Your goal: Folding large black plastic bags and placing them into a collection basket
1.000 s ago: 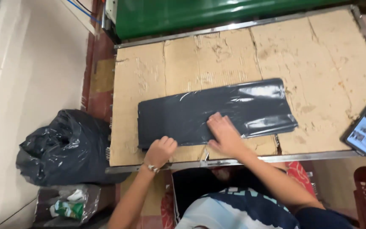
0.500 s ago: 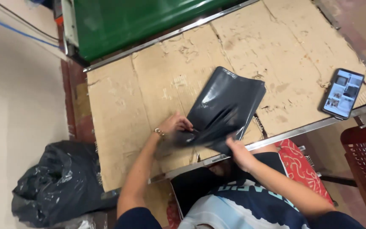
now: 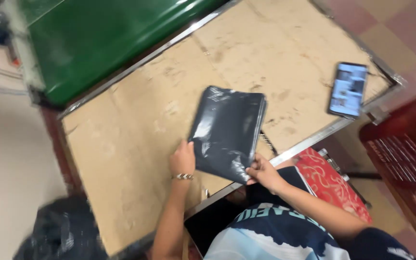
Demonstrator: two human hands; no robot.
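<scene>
Package: I see a folded dark plastic package lying flat on the cardboard-covered surface, its near corner reaching the metal edge rail.
Left hand: my left hand rests against the package's left edge, fingers curled onto the film; a beaded bracelet sits at the wrist.
Right hand: my right hand pinches the near corner of the package between thumb and fingers, right at the rail.
Slip risk: the film looks glossy and slack, so I judge a corner pinch could slide off, or only the top layer could lift and the fold could open.
Edge risk: with that corner at the rail, a pull toward me could drag the package off the surface and into my lap.
Snag risk: a thin dark item pokes out from under the package's right side; I cannot tell what it is, but it could catch the film.
Phone: a lit phone lies near the right end of the surface, well apart from the package; a wide sweep that way could knock it off.
Nearby: a black bag sits on the floor at lower left, a red crate at right.
</scene>
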